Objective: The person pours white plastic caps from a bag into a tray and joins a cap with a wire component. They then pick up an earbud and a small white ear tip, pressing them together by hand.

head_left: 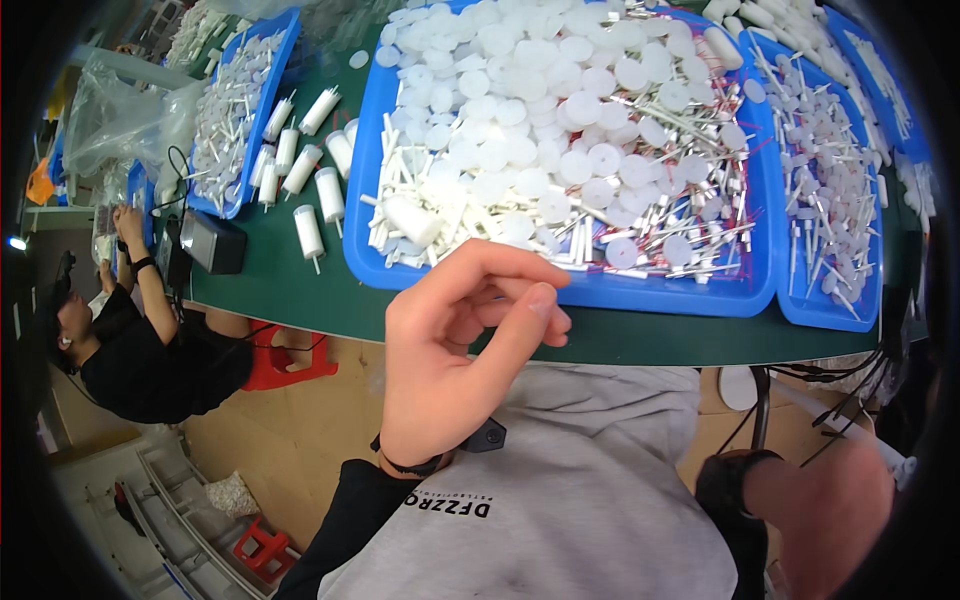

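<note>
My left hand (465, 340) hovers at the near edge of a large blue tray (640, 297), its fingers curled in toward the thumb; I see nothing between them. In the tray, translucent white discs (520, 95) are heaped over the back and middle. White plastic rods (460, 205) gather at the front left, with a thick white cylinder (412, 221) on them. Thin metal-tipped pieces and red strands fill the right side. My right hand (835, 500) is low at the right, away from the tray, smeared by motion, so its fingers cannot be made out.
On the green table (260, 288), several white cylinders with thin stems (309, 232) lie left of the tray, near a dark box (212, 243). Filled blue trays flank it at left (243, 180) and right (835, 318). Cables (850, 375) hang at right. Another person (150, 350) sits at left.
</note>
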Motion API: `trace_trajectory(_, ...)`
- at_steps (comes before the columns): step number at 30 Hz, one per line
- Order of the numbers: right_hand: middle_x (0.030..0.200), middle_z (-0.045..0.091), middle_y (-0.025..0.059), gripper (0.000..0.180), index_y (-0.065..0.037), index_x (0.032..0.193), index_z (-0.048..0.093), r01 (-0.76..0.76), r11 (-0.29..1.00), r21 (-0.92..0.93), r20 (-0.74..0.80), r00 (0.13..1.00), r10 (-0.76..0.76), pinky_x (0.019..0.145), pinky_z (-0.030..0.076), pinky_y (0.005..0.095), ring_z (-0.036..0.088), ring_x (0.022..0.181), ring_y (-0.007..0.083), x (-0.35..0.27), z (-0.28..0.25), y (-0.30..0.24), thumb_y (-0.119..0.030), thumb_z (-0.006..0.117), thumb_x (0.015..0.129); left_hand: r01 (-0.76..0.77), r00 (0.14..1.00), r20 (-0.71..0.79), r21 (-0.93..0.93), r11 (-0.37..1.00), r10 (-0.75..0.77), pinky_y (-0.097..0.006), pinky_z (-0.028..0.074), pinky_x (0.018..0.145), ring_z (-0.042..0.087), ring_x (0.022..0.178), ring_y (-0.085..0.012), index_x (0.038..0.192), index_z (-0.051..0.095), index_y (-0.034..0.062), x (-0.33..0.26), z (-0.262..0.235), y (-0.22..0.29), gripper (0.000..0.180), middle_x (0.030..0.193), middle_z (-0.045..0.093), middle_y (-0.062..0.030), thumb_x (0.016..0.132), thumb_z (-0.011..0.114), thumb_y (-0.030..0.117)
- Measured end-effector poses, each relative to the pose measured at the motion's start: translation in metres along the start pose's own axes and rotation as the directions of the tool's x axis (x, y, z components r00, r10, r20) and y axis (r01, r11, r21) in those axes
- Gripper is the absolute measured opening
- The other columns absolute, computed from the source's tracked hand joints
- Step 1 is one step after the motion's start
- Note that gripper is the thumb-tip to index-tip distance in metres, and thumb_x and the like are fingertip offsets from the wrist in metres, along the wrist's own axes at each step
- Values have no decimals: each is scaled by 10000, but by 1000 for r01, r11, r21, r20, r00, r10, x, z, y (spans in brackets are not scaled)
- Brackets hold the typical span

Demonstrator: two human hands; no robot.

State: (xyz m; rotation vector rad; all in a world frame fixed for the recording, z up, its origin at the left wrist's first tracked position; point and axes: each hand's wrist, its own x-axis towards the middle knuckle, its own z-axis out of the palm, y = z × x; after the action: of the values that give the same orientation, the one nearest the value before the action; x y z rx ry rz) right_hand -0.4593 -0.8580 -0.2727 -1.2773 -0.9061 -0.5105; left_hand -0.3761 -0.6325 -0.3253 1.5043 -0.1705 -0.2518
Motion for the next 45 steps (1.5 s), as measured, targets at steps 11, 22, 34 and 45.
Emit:
trace_trajectory(11,686,513,73,205,-3,822,611,-500,178,-848,-300,728,616,598,381,317,482,684,227,-2,1,91,-8,693,634,31,1000,-10,379,925,-29,-197,428,519,546,609,-78,908,605,0,14,6,-8,122,695,602,-45,791,605,30)
trace_trajectory(22,754,553,75,234,-21,933,635,-542,464,-701,-257,799,544,562,393,304,501,654,222,3,14,86,-9,669,701,49,984,159,219,974,-85,-211,474,584,615,731,-101,1009,587,-22,15,8,2,205,883,659,-94,815,592,47)
trace_trajectory(34,773,607,82,225,5,903,640,-492,641,-589,-190,856,481,591,444,311,559,672,226,-4,15,96,8,686,683,218,950,261,-163,962,-171,-243,503,754,603,853,-139,1012,484,-55,23,5,-5,181,957,604,-119,846,547,-21)
trace_trajectory(45,800,515,66,180,-30,852,626,-452,248,-857,-206,742,638,638,408,323,478,746,237,13,-15,88,15,657,680,158,974,193,-210,965,-117,-254,476,813,570,941,-140,1010,465,-47,23,3,-11,208,966,575,-108,819,539,-83)
